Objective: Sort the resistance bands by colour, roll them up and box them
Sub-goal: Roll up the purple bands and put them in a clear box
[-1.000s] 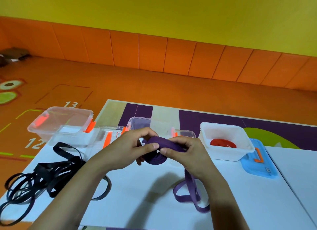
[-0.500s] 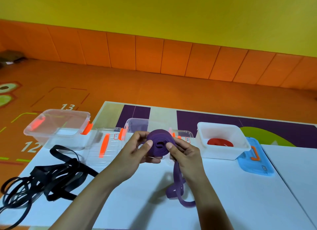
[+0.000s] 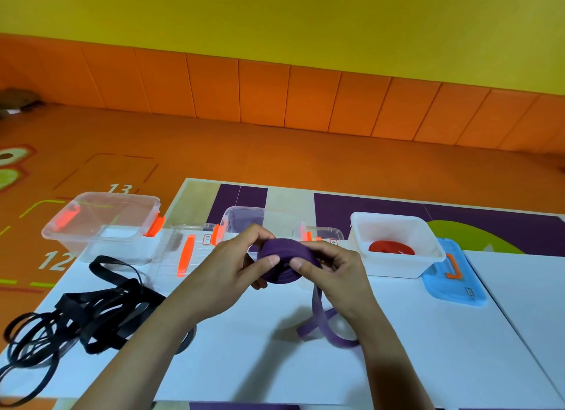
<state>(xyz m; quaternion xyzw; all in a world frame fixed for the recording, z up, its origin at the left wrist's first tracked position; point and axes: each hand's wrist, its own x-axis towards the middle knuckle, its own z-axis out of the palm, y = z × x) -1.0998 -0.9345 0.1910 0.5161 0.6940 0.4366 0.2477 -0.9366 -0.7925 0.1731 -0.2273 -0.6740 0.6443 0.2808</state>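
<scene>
Both hands hold a partly rolled purple resistance band [image 3: 282,263] above the white table [image 3: 428,348]. My left hand [image 3: 232,266] grips the roll from the left, thumb on its face. From the right my right hand [image 3: 333,272] grips it too. A short loose tail of the purple band [image 3: 324,327] hangs down to the table. A heap of black bands [image 3: 76,312] lies at the table's left. A rolled red band [image 3: 391,247] sits inside a white box [image 3: 428,235] at the right.
An open clear box with orange latches [image 3: 101,223] stands at the far left, and a second clear box [image 3: 244,220] behind my hands. Clear lids [image 3: 189,247] lie between them. A blue lid [image 3: 455,278] lies right of the white box. Orange floor lies beyond the table.
The purple roll has grown as my hands turned it, and the loose tail on the table has become shorter. The camera view shifted slightly.
</scene>
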